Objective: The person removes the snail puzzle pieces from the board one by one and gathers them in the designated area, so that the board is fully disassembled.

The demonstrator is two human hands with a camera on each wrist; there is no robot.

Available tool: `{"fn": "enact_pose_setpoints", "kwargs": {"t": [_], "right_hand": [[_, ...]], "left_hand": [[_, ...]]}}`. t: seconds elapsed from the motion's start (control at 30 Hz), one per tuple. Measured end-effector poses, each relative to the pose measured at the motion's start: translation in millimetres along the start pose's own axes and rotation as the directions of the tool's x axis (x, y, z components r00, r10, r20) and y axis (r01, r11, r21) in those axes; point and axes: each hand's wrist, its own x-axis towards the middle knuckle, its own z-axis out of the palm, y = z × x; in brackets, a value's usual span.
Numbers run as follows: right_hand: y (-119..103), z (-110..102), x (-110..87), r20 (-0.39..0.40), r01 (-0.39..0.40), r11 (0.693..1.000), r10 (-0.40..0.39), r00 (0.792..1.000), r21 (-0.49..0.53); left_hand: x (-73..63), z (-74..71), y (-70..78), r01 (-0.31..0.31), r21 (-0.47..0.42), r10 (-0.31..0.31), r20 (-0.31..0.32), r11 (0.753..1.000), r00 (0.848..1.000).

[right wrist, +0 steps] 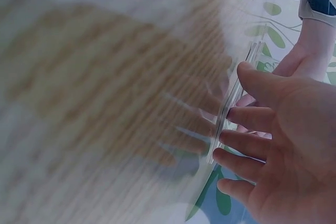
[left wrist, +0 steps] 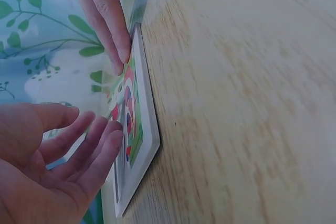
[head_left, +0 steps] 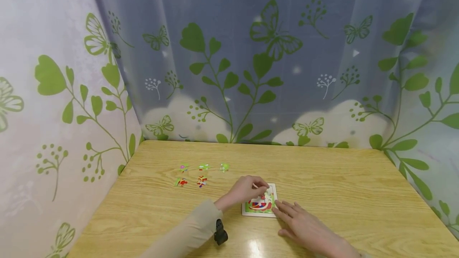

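Observation:
A small square jigsaw puzzle board (head_left: 248,213) with a white frame lies on the table, part of a colourful picture set inside it. Above its upper part is my left hand (head_left: 247,189), fingers bent slightly downward. The left wrist view shows this left hand (left wrist: 68,156) with its fingertips at the picture and a gap between thumb and fingers; no piece shows there. My right hand (head_left: 303,224) has its fingers stretched out, their tips on the board's right edge. In the right wrist view the board (right wrist: 223,114) appears edge-on beside the right hand's (right wrist: 273,135) spread fingers.
Several loose puzzle pieces lie left of the board in two rows, among them a green piece (head_left: 224,167) and a red one (head_left: 202,181). The wooden table (head_left: 340,182) ends at a patterned curtain (head_left: 229,71) behind and at both sides.

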Motion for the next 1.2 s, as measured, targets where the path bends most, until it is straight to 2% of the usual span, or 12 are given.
{"fn": "enact_pose_setpoints", "kwargs": {"t": [0.27,0.47,0.93,1.2], "right_hand": [[0.4,1.8,0.0,-0.026,0.002,1.0,-0.002,1.0,-0.01],[1.3,2.8,0.4,-0.042,0.022,1.0,-0.022,0.999,-0.022],[2.6,4.4,-0.9,-0.053,0.045,0.998,-0.047,0.998,-0.042],[2.3,3.5,-0.7,-0.014,0.032,0.999,-0.032,0.999,-0.035]], "left_hand": [[0.7,2.5,2.5,-0.026,0.003,0.027,-0.037,1.0,0.999],[-0.5,4.3,2.5,-0.005,-0.039,0.004,-0.03,0.999,1.0],[-1.9,5.4,-1.5,0.007,-0.03,-0.008,-0.038,1.0,0.999],[-3.0,2.7,-1.0,0.018,-0.027,-0.02,-0.071,0.999,0.997]]}}
